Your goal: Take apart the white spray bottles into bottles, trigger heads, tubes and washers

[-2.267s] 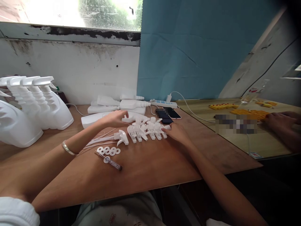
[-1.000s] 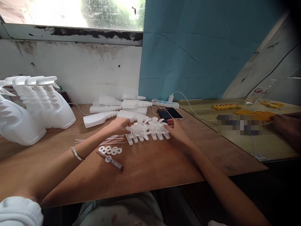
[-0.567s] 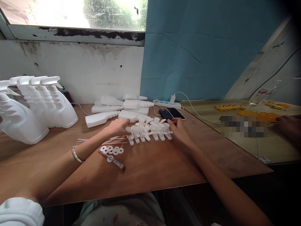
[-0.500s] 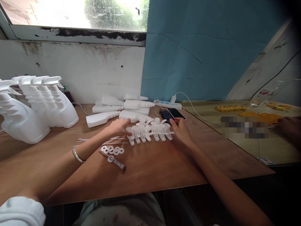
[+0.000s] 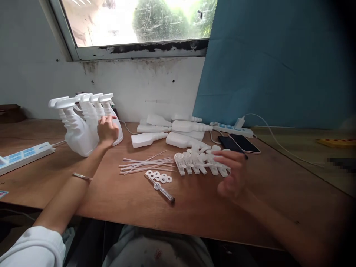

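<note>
White spray bottles [image 5: 79, 135] stand in a group on the left side of the table. My left hand [image 5: 108, 129] is in front of the rightmost spray bottle [image 5: 118, 129]. Its fingers are bent and partly hidden, so I cannot tell whether they grip the bottle. My right hand [image 5: 232, 174] hovers at the right end of a cluster of white trigger spray heads [image 5: 194, 163], blurred a little, fingers apart and holding nothing. Thin white tubes [image 5: 147, 163] lie left of the heads. White ring washers [image 5: 164, 178] and a clear-handled screwdriver [image 5: 165, 193] lie in front, its shaft across the washers.
White bottles without heads [image 5: 183, 140] lie on their sides toward the wall. Two phones [image 5: 244, 142] and a power strip [image 5: 232, 128] are at the back right. Another power strip [image 5: 27, 154] lies far left. A yellow piece [image 5: 336, 142] is at the right edge.
My left hand has gone from the spray heads to the standing spray bottles. My right hand has lifted off the phone side and come nearer. The view has turned left.
</note>
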The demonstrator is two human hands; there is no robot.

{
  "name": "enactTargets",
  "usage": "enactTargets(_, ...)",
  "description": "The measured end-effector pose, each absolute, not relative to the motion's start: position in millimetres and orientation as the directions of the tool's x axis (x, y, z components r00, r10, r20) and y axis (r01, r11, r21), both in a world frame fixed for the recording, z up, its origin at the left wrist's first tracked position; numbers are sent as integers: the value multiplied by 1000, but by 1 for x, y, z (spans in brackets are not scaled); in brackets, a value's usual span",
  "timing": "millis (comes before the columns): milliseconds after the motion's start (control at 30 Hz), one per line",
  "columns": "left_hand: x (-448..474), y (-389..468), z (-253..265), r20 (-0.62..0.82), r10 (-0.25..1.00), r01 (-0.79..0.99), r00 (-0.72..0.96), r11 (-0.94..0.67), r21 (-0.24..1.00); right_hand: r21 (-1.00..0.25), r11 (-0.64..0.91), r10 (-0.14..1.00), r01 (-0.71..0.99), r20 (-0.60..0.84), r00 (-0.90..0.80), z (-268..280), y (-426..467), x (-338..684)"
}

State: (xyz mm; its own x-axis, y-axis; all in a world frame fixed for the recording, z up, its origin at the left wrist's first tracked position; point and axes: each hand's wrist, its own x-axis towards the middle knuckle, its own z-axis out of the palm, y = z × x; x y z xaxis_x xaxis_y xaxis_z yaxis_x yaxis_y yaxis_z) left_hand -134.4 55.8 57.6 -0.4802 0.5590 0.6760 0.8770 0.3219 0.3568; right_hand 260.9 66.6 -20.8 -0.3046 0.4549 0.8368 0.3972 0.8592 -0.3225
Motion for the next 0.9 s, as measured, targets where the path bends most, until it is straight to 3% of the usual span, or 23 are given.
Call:
enactTargets(67, -157, 60, 46, 590, 510, 780, -626, 419, 465, -113, 955, 209, 274, 912, -353, -15, 53, 238)
enactTargets(100, -164, 61, 40, 535, 501, 733, -680, 458, 503, -73, 969, 164, 235, 902, -399, -12, 46, 227)
enactTargets(300, -180, 65, 11, 378, 495, 620, -783, 568, 541, -161, 967, 247, 200, 791, -559, -20, 19, 192)
enactTargets(467, -192, 71, 6, 321, 568, 649, -757, 599, 470, -58, 988, 133, 140, 777, -615, -27, 13, 190)
enactTargets(567, -190, 71, 4, 365, 580, 684, -728, 585, 435, -42, 991, 109, 127, 804, -585, -25, 12, 189)
enactTargets(733, -164, 61, 5, 459, 639, 781, -617, 427, 456, -240, 961, 275, 134, 833, -480, -8, 18, 191)
enactTargets(833, -137, 51, 14, 573, 627, 838, -528, 276, 470, -472, 854, 520, 218, 778, -353, 11, 28, 193)
enactTargets(900, -116, 43, 23, 653, 607, 876, -453, 169, 451, -647, 727, 686, 231, 663, -300, 23, 36, 193)
